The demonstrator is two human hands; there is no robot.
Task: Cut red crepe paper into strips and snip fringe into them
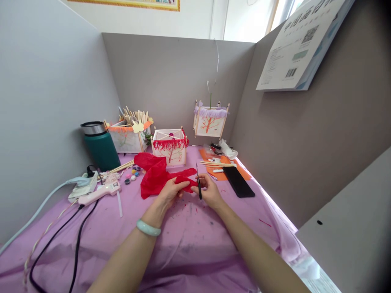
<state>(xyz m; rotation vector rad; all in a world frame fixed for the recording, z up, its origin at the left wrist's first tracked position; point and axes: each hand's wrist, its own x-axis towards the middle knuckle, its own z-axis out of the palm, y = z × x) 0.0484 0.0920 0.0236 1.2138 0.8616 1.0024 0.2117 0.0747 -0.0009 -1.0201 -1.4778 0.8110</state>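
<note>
Red tissue paper (154,179) lies crumpled over the middle of the purple cloth, and its right end is pinched in my left hand (171,191), which has a pale green bangle at the wrist. My right hand (210,191) is closed around black-handled scissors (199,188), whose blades point away from me, beside the paper's edge. The two hands are close together. Just behind the paper stands a small white lantern frame (170,150) with red fringe. Tiny red scraps lie on the cloth below my hands.
A teal bottle (102,146), a box of sticks (128,136) and a pink glue gun (100,193) with cables occupy the left. To the right lie a black phone (238,182) and orange sheets (244,172). A purple-fringed lantern (210,121) hangs behind. Grey partitions (177,81) enclose the table.
</note>
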